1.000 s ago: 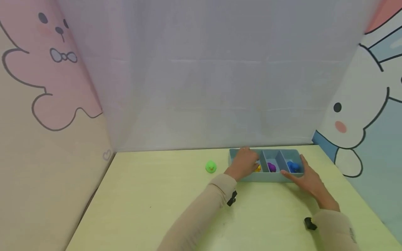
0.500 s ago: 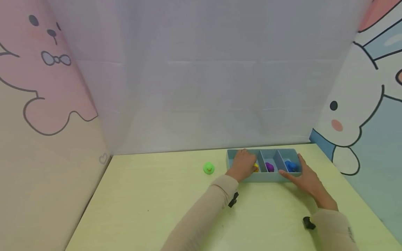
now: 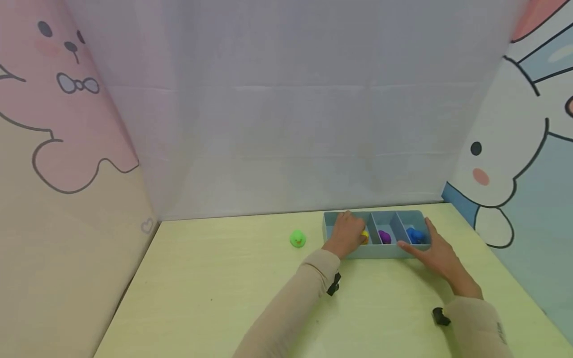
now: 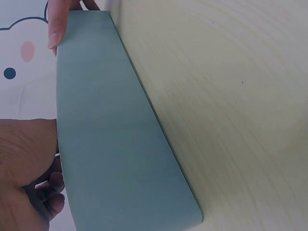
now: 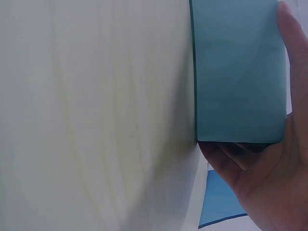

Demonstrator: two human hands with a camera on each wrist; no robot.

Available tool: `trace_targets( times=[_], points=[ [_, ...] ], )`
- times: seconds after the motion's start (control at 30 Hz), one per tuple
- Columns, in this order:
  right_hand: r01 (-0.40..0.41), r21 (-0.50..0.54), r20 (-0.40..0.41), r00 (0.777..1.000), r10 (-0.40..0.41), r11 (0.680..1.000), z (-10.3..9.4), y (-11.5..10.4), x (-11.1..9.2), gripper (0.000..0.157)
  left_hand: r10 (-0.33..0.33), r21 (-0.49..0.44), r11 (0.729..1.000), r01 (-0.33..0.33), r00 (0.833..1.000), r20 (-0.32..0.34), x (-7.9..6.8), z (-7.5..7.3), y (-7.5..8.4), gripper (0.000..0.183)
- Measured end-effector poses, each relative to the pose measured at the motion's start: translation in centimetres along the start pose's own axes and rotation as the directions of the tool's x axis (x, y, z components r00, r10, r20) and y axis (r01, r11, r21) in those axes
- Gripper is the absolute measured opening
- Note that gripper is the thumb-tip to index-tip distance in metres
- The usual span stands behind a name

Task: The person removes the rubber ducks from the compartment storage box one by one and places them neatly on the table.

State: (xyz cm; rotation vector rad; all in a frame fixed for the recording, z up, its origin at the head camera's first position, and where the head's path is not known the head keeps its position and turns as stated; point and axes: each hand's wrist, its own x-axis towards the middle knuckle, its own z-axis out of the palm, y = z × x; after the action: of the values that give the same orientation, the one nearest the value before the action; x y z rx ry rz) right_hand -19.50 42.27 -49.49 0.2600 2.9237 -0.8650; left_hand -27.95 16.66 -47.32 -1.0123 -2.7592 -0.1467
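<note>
A blue-grey divided box [image 3: 380,252] stands near the back of the table. My left hand [image 3: 344,233] reaches over its front wall into the left part, with curled fingers pinching a yellow toy duck [image 3: 365,237], which is partly hidden. My right hand [image 3: 440,257] grips the box's right end, thumb on the front rim and fingers round the side. A purple toy [image 3: 384,237] lies in the compartment beside the yellow one. The rightmost compartment holds a blue toy [image 3: 415,235]. Left of the box, a green toy duck [image 3: 297,238] sits on the table.
The pale yellow table [image 3: 215,278] meets a white back wall [image 3: 277,124]. Side panels carry a pink bear drawing [image 3: 76,114] on the left and a white rabbit drawing [image 3: 506,154] on the right. The box's back edge is close to the wall.
The head view has shifted slightly. My left fingers have moved a little at the yellow toy duck; the right hand keeps its grip on the box.
</note>
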Motion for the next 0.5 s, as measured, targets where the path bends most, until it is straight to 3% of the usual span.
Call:
trace_targets(
  times=[0.2, 0.5],
  points=[
    [-0.01, -0.001, 0.0, 1.0, 0.01, 1.0, 0.0, 0.0, 0.0, 0.121, 0.025, -0.024, 0.999, -0.025, 0.999, -0.029, -0.2, -0.8, 0.1, 0.034],
    [-0.003, 0.006, -0.004, 1.0, 0.003, 1.0, -0.1, -0.1, 0.0, 0.12, 0.054, 0.033, 0.998, -0.052, 0.997, -0.05, -0.9, -2.6, 0.1, 0.02]
  ],
)
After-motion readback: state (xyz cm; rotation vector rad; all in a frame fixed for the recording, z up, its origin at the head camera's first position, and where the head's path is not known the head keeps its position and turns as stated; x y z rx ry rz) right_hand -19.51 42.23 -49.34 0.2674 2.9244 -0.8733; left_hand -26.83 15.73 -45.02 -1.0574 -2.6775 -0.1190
